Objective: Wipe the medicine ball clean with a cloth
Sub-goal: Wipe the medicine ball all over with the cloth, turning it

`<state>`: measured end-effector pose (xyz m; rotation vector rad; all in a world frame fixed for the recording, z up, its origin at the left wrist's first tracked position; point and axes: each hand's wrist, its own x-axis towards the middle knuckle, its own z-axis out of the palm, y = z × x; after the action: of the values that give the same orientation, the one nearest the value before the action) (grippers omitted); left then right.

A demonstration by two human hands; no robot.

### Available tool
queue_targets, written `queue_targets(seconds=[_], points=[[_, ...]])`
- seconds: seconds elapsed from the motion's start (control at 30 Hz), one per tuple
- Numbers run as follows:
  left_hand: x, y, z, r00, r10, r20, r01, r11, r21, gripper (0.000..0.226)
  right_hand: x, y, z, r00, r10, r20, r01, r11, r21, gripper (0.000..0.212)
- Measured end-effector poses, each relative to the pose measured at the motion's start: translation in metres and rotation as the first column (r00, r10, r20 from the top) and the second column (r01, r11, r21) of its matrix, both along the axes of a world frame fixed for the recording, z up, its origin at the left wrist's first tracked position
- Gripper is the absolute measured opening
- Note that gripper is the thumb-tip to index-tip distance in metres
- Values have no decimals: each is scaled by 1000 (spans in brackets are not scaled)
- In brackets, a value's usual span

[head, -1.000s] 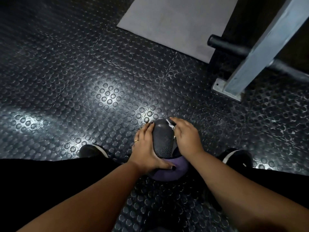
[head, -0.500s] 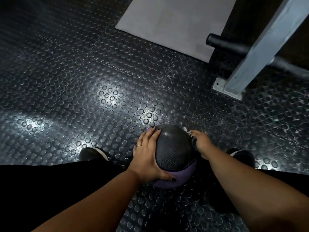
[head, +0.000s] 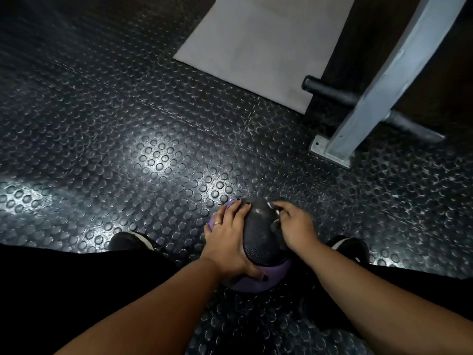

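Head view, ball: black-and-purple medicine ball (head: 258, 242) is seen on studded rubber floor (head: 153, 162), btwn two black shoes (head: 128, 240).
L hand: left hand (head: 227, 242) is spread wide and pressed on ball's left side, thumb stretched across the purple part; ring (head: 217, 223) is worn.
R hand: right hand (head: 294, 226) is curled, cloth (head: 270, 205) bunched under fingers against ball's upper right; cloth mostly hidden.
Bkgd: grey mat (head: 256, 47), steel post (head: 384, 85) w/ black bar (head: 330, 92).
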<state>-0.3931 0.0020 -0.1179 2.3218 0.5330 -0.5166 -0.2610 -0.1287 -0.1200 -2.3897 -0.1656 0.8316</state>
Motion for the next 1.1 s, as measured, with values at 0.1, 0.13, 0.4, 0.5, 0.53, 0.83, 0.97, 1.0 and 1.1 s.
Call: queue_targets(seconds=[0.1,0.13,0.4,0.5,0.53,0.83,0.97,1.0,1.1], points=[[5,-3,3,1000,-5,-23,5,1000,8,154,-33,-4,34,961,216,171,-229,971,62,38],[6,-5,4,999,3,-35,-3,1000,4,152,-41,-6,40,928,308,209,-331,940,86,38],[-3,2,19,992,0,-129,-11,996,-83,163,4,-22,67,970,-118,213,87,985,148,38],[-3,12,20,984,-24,-179,13,998,-64,157,20,-30,62,964,-156,217,133,984,118,33],[-3,14,19,982,-13,-190,0,998,-66,152,17,-30,59,971,-131,201,108,987,118,31],[-10,-16,2,767,572,-290,-636,737,-228,163,-12,-16,40,944,76,322,-140,973,181,32],[-24,-13,0,816,501,-288,-564,798,-211,170,-5,-16,36,936,109,335,-178,967,183,30],[-25,-12,1,834,475,-281,-536,819,-204,167,-7,-14,35,936,146,321,-213,959,185,31],[-23,-8,0,883,375,-283,-435,879,-194,167,-19,-10,24,904,319,284,-378,908,181,35]])
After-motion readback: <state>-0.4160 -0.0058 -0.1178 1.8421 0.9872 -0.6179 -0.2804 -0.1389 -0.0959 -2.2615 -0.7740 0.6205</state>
